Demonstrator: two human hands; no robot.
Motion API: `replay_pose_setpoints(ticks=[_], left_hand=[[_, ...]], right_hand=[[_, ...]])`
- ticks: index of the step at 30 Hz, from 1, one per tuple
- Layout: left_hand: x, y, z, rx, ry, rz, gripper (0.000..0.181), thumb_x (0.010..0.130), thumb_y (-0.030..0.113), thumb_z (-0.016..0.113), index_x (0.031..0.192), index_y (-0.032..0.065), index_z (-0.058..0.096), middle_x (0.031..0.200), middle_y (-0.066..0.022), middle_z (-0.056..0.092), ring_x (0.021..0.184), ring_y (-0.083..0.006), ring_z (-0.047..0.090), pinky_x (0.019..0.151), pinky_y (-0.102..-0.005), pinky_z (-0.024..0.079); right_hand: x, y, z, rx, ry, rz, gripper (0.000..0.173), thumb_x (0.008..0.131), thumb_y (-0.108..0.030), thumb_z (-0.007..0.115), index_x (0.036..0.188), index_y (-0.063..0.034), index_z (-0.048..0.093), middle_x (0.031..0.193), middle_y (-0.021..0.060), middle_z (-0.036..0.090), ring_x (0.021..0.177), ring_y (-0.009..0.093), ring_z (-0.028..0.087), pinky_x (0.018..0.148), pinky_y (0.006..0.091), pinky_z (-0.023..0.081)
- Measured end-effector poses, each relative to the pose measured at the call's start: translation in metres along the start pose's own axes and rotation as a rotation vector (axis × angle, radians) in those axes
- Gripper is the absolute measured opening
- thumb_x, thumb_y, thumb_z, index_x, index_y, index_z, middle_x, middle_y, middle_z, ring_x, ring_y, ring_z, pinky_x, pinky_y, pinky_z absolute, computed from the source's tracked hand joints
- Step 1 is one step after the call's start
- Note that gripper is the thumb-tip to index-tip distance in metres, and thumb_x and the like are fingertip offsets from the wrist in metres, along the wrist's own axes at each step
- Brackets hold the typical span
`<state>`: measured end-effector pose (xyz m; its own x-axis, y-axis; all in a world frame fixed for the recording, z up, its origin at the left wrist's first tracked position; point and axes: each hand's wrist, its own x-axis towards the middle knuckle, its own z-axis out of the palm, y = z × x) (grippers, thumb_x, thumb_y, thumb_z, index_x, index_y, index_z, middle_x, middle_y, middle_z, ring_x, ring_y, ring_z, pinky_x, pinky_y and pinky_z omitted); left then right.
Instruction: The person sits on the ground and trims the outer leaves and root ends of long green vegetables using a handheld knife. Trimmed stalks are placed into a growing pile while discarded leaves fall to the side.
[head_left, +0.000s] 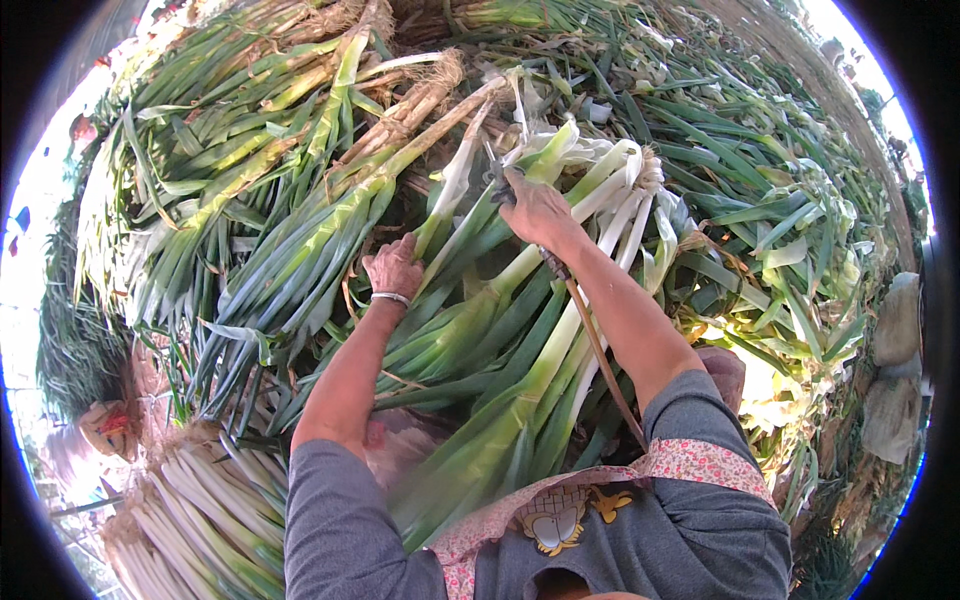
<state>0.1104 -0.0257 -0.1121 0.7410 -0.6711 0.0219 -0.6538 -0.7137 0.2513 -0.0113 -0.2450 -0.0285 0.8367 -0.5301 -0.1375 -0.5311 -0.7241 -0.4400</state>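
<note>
My left hand (394, 266), with a metal bracelet at the wrist, grips the green part of a leek (454, 180) whose pale shaft points away from me. My right hand (532, 206) is closed around a metal spray gun (497, 169), its nozzle directed at the leek's root end. A brown hose (604, 367) runs from the gun's fitting back under my right forearm. Beneath and right of my hands lie leeks with white, cleaned shafts (626, 187). To the left of the leek are others with brown, soil-stained shafts (405, 112).
A large heap of leeks with dirty roots (247, 142) spreads at the upper left. Stripped green leaves (720, 142) are piled along the right. At the lower left lie stacked leeks with white shafts (202, 495). A small bag (109, 427) is beside them.
</note>
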Motion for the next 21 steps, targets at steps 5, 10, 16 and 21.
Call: replay_pose_setpoints(ticks=[5,10,16,21], left_hand=[[0.000,0.000,-0.002,-0.060,-0.025,-0.017,0.038,0.068,0.023,0.066,0.103,0.0210,0.053,0.098,-0.0051,0.063,0.098,-0.0267,0.057,0.083,-0.0485,0.032],[-0.001,-0.001,-0.008,-0.107,-0.086,-0.027,0.037,0.068,0.025,0.065,0.102,0.0185,0.052,0.099,-0.0089,0.064,0.099,-0.0301,0.057,0.085,-0.0488,0.032],[-0.007,0.002,-0.016,-0.106,-0.092,-0.007,0.036,0.069,0.027,0.064,0.101,0.0167,0.052,0.095,-0.0107,0.063,0.096,-0.0312,0.057,0.084,-0.0488,0.033],[-0.031,-0.009,-0.028,-0.082,0.020,0.072,0.037,0.068,0.027,0.065,0.102,0.0160,0.052,0.092,-0.0104,0.062,0.096,-0.0309,0.057,0.085,-0.0488,0.033]], right_hand=[[0.027,0.007,0.002,-0.016,0.015,-0.043,0.051,0.079,-0.030,0.054,0.123,-0.0074,0.043,0.104,0.0194,0.061,0.099,0.037,0.057,0.087,0.0435,0.044],[0.038,0.007,-0.004,0.021,0.041,-0.010,0.050,0.079,-0.030,0.054,0.123,-0.0100,0.044,0.101,0.0199,0.062,0.098,0.037,0.058,0.086,0.0431,0.045],[0.029,0.032,0.007,0.044,0.114,-0.096,0.056,0.078,-0.029,0.054,0.129,-0.0108,0.039,0.100,0.0206,0.062,0.093,0.037,0.058,0.082,0.0438,0.046],[-0.076,0.024,-0.018,0.141,-0.019,-0.277,0.064,0.077,-0.027,0.053,0.135,-0.0122,0.033,0.088,0.0238,0.061,0.086,0.041,0.057,0.079,0.0451,0.045]])
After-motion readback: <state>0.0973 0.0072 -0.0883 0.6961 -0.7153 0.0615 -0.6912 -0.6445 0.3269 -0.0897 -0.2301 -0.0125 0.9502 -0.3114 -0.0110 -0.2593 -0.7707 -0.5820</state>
